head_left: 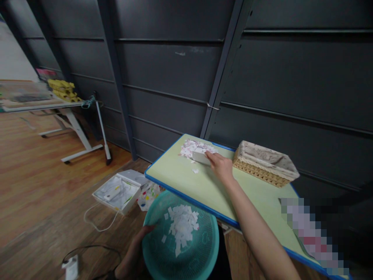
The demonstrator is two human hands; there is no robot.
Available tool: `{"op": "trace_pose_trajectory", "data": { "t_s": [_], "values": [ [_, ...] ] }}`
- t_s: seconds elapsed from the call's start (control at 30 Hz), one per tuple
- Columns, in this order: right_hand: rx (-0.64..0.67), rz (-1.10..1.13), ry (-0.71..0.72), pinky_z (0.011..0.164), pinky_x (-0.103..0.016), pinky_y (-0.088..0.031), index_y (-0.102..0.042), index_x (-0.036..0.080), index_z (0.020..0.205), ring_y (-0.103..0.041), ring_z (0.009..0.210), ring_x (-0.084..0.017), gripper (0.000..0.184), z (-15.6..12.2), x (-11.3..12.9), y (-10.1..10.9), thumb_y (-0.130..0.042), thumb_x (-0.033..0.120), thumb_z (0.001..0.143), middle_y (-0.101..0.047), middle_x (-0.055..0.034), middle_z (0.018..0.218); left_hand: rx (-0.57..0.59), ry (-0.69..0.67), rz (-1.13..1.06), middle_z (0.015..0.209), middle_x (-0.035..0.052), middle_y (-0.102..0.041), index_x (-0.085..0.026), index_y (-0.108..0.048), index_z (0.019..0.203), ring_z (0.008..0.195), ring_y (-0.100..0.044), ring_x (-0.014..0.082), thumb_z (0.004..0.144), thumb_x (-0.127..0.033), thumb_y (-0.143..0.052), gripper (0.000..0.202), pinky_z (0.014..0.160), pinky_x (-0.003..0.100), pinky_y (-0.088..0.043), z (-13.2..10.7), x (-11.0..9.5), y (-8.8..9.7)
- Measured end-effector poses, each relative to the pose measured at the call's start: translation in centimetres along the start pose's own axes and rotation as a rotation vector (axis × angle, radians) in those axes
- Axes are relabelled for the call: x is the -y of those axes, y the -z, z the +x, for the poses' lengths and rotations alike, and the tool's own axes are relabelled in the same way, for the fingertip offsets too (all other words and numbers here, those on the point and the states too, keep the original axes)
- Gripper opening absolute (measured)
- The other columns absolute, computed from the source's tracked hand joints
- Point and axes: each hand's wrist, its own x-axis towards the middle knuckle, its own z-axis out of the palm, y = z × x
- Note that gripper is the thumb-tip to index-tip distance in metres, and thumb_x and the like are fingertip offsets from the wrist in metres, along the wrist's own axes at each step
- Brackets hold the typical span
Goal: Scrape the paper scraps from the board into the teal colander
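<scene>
My right hand [220, 165] reaches over the pale green table [170, 165] and grips a flat white card [199, 157]. The card stands on edge at the near side of a pile of torn paper scraps [194, 147]. A couple of stray pieces lie just in front of that pile. Below the table's near edge, my left hand [143, 233] is closed on the left rim of a teal plastic basket [207, 245]. More white paper scraps [183, 225] are heaped inside it. The basket's rim hides part of my left hand's fingers.
A fabric-lined wicker basket [262, 173] stands at the table's back right. On the floor at left are an open white box [124, 190], a dotted bag [148, 194], cables and a white power adapter [70, 267]. A dark panelled wall [169, 70] rises behind the table.
</scene>
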Motion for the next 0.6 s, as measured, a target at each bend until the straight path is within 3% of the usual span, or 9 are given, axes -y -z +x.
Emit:
{"op": "trace_pose_trajectory", "data": {
  "t_s": [0.17,0.37,0.5,0.6],
  "values": [
    [0.031,0.065,0.041,0.068,-0.025,-0.047,-0.076,0.026,0.113,-0.071,0.086,-0.020,0.033,-0.13,0.20,-0.07,-0.046,0.029,0.099,-0.077,-0.0065,0.102,-0.050,0.001,0.087,0.066,0.0052,-0.081,0.004,-0.044,0.143,0.048,-0.070,0.0239,0.085,-0.019,-0.061,0.065,0.057,0.034,-0.055,-0.51,-0.09,-0.50],
    [-0.057,0.131,0.006,0.071,-0.027,-0.048,-0.076,0.022,0.112,-0.071,0.089,-0.021,0.033,0.10,-0.29,0.05,-0.047,0.029,0.099,-0.077,-0.0070,0.104,0.029,0.022,0.087,0.072,0.0053,-0.083,-0.001,-0.049,0.140,0.068,-0.078,0.0287,0.084,-0.023,-0.062,0.061,0.081,0.038,-0.059,-0.71,-0.07,-0.32],
    [-0.051,0.030,-0.026,0.063,-0.026,-0.043,-0.076,0.024,0.113,-0.071,0.082,-0.020,0.032,0.16,-0.45,-0.09,-0.048,0.028,0.098,-0.077,-0.0069,0.101,0.021,-0.001,0.094,0.071,0.0056,-0.083,-0.001,-0.054,0.134,0.075,-0.079,0.0281,0.087,-0.023,-0.059,0.053,0.074,0.035,-0.061,-0.69,-0.08,-0.36],
    [-0.045,0.011,-0.009,0.061,-0.025,-0.041,-0.076,0.024,0.112,-0.070,0.079,-0.019,0.031,0.05,-0.26,-0.15,-0.049,0.027,0.097,-0.077,-0.0072,0.097,0.013,0.001,0.128,0.069,0.0041,-0.082,-0.003,-0.058,0.129,0.069,-0.078,0.0272,0.087,-0.024,-0.060,0.047,0.065,0.034,-0.060,-0.52,0.02,-0.32]
  ]
}}
